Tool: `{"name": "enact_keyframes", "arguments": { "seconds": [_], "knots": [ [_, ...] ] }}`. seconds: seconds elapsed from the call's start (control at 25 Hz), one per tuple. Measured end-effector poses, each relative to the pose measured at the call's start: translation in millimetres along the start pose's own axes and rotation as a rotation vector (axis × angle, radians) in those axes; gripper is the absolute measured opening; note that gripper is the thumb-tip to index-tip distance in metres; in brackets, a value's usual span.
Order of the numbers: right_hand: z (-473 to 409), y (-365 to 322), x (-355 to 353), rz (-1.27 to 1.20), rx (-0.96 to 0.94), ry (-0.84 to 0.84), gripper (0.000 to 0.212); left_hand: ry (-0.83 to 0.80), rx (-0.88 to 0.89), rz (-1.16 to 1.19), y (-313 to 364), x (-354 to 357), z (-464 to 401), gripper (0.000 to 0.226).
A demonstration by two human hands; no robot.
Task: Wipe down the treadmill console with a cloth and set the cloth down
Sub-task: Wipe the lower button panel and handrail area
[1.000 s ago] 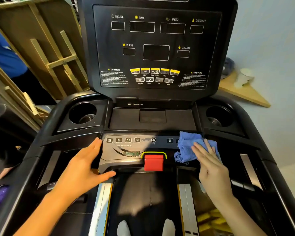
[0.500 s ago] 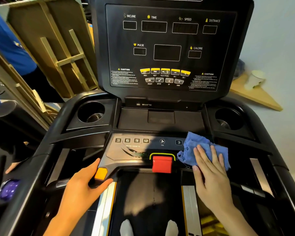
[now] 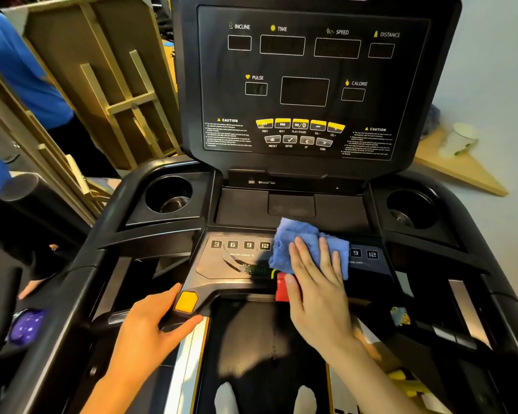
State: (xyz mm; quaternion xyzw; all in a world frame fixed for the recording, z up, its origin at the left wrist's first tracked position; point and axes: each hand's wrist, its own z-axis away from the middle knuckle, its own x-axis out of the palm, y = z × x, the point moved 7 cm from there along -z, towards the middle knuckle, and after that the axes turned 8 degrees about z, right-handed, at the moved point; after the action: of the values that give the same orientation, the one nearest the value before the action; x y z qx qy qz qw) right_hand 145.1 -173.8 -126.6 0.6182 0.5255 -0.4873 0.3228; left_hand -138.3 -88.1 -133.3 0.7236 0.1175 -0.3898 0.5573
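The black treadmill console (image 3: 305, 85) rises in front of me, with a lower grey button panel (image 3: 222, 264) below it. A blue cloth (image 3: 296, 243) lies flat on the middle of that panel. My right hand (image 3: 317, 288) presses down on the cloth with fingers spread, and its palm covers part of the red stop button (image 3: 280, 289). My left hand (image 3: 150, 330) grips the panel's lower left corner beside an orange button (image 3: 186, 301), thumb underneath.
Cup holders (image 3: 168, 195) (image 3: 410, 209) sit left and right of the tray. A person in blue (image 3: 18, 73) stands at the left by wooden frames (image 3: 117, 94). A white cup (image 3: 459, 138) rests on a wooden board at right. The belt (image 3: 266, 354) runs below.
My right hand has slid the cloth leftward from the right speed buttons to the panel's middle, over the fan button. My left hand dropped from the panel face to its lower left corner.
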Motion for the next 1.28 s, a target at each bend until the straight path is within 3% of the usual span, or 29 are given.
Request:
{"name": "enact_keyframes", "arguments": {
  "seconds": [0.52, 0.68, 0.8, 0.88, 1.08, 1.2, 1.28],
  "knots": [
    [-22, -111, 14, -0.084, -0.253, -0.022, 0.059, 0.032, 0.043, -0.037, -8, 2, 1, 0.074],
    [-15, -134, 17, -0.222, -0.299, -0.022, 0.053, 0.022, 0.084, -0.006, -1, 0, -1, 0.053],
    [-6, -147, 24, -0.213, -0.366, -0.023, 0.052, 0.005, 0.127, 0.021, 7, 0, -2, 0.029],
    [1, -153, 26, -0.221, -0.431, -0.013, 0.050, 0.018, 0.115, 0.035, 5, 0, -1, 0.025],
    [6, -149, 32, -0.144, -0.543, -0.019, 0.057, 0.040, 0.107, 0.023, 1, 0, -1, 0.035],
    [-4, -136, 26, -0.137, -0.498, -0.050, 0.064, 0.038, 0.123, -0.012, 3, 0, -1, 0.039],
    [-12, -119, 21, -0.106, -0.430, -0.066, 0.069, 0.052, 0.104, -0.026, -1, 0, -1, 0.058]
  ]
}}
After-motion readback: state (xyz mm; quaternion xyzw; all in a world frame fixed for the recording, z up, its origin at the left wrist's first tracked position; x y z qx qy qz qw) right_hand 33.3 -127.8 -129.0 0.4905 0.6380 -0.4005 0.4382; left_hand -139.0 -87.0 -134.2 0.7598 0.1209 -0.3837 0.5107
